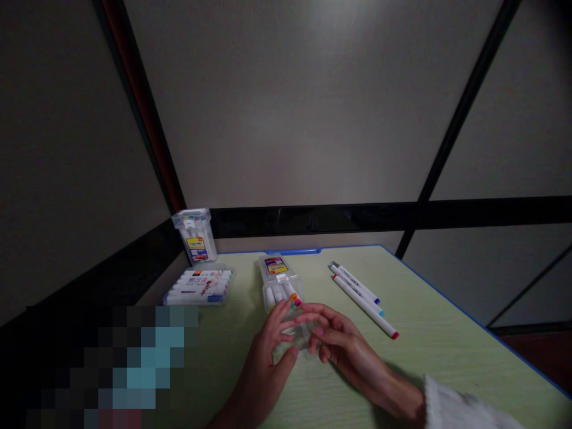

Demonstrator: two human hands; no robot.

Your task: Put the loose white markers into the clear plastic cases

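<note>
A clear plastic marker case (pixel 276 268) lies on its back in the middle of the table, its open end toward me. White markers (pixel 290 292) with orange, pink and green ends show inside that end. Its clear lid (pixel 290 345) hangs between my hands, partly hidden by fingers. My left hand (pixel 270 360) is at the left of the lid, thumb and fingers apart, fingertips by the marker ends. On the other side, my right hand (pixel 351 345) has its fingers spread and loosely bent against or close to the lid's right edge; firm contact cannot be told.
Several loose markers (pixel 364 304) lie to the right, one red-ended. At left are a flat marker pack (pixel 201 287) and an upright clear marker box (pixel 196 238) against the wall. The pale green table (pixel 429 339) has a blue edge. A blurred patch covers the lower left.
</note>
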